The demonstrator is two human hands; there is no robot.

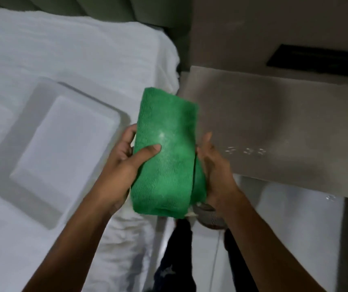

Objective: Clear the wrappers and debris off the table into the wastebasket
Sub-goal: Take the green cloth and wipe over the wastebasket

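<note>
A folded green cloth (pixel 166 152) is held upright between both hands in the middle of the view. My left hand (pixel 124 163) grips its left edge, thumb pressed across the front. My right hand (pixel 213 167) cups its right side from behind, fingers mostly hidden by the cloth. The grey table (pixel 274 127) lies to the right, with a few small shiny bits of debris (pixel 247 151) on its surface. Just below the cloth a round dark rim, perhaps the wastebasket (pixel 209 218), peeks out, mostly hidden by the cloth and my right wrist.
A bed with white sheets (pixel 53 49) fills the left side, and a white rectangular tray (pixel 48 148) rests on it. A dark rectangular object (pixel 316 60) sits at the table's far right. Pale floor (pixel 295 218) shows below the table edge, and my dark trousers (pixel 179 260) at the bottom.
</note>
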